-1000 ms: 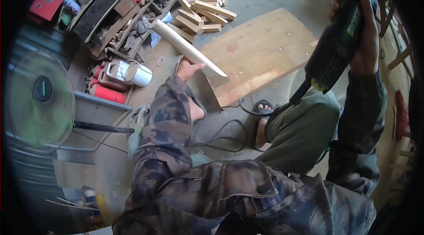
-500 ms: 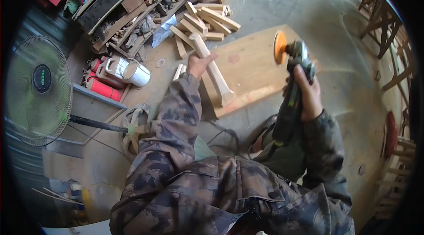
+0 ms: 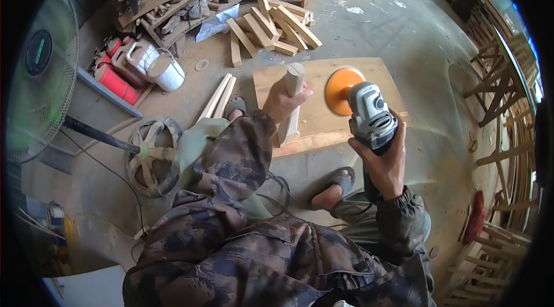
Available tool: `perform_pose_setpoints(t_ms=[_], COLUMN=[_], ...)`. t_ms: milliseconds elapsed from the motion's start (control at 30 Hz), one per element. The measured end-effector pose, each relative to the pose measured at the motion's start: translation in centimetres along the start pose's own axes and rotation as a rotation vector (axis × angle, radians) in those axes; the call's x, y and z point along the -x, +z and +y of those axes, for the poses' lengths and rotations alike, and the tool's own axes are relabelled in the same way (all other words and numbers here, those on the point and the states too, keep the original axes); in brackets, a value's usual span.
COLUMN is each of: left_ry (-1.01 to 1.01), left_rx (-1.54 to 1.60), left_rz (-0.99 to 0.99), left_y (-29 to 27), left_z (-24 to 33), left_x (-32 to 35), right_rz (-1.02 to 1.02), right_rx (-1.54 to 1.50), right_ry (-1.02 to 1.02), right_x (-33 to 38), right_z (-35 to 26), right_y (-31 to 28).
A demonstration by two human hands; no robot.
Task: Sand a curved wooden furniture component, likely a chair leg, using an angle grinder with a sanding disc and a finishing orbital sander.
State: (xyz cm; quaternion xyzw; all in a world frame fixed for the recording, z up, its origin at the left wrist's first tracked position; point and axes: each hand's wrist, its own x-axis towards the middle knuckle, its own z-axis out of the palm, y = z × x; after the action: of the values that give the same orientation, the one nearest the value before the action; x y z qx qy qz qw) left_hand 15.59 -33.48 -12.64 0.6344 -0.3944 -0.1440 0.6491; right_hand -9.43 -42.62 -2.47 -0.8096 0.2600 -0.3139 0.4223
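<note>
From the head view, my left hand is wrapped around a pale wooden leg, holding it upright on the plywood board that lies on the concrete floor. My right hand is closed around the body of the grey angle grinder, its orange sanding disc just beside the leg, apparently not touching — I can't tell for sure. To sand well, I'd judge the leg needs firm bracing against the board and the disc a shallow angle with light pressure. Packages: a white bucket and red canisters sit upper left, near the large fan — its hub bears a round green label.
</note>
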Motion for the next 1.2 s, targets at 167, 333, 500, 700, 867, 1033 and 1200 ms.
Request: perform_pose_setpoints(t_ms=[167, 333, 500, 700, 867, 1033, 1200], left_ry=[0.100, 0.239, 0.320, 0.226, -0.040, -0.099, -0.115], left_rx=[-0.085, -0.116, -0.105, -0.013, 0.082, -0.102, -0.159], left_rz=[0.052, 0.074, 0.017, -0.057, -0.226, -0.352, -0.250], left_y=[0.4, 0.7, 0.1, 0.7, -1.0, -2.7, -3.6], left_z=[-0.1, -0.9, -0.2, -0.9, 2.3, 1.6, 1.1], left_x=[0.7, 0.7, 1.0, 0.8, 0.3, -0.7, -0.1], right_rz=[-0.155, -0.192, -0.271, -0.297, -0.219, -0.047, -0.036], right_rx=[0.129, 0.189, 0.163, 0.213, 0.143, -0.074, 0.014], right_ry=[-0.093, -0.135, -0.050, -0.085, -0.099, 0.035, 0.025], right_x=[-0.6, -0.4, -0.4, -1.0, -2.4, -3.0, -1.7], right_z=[-2.2, -3.3, -5.0, -3.8, -2.8, -1.6, -2.6], right_y=[0.4, 1.1, 2.2, 1.9, 1.8, 1.0, 1.1])
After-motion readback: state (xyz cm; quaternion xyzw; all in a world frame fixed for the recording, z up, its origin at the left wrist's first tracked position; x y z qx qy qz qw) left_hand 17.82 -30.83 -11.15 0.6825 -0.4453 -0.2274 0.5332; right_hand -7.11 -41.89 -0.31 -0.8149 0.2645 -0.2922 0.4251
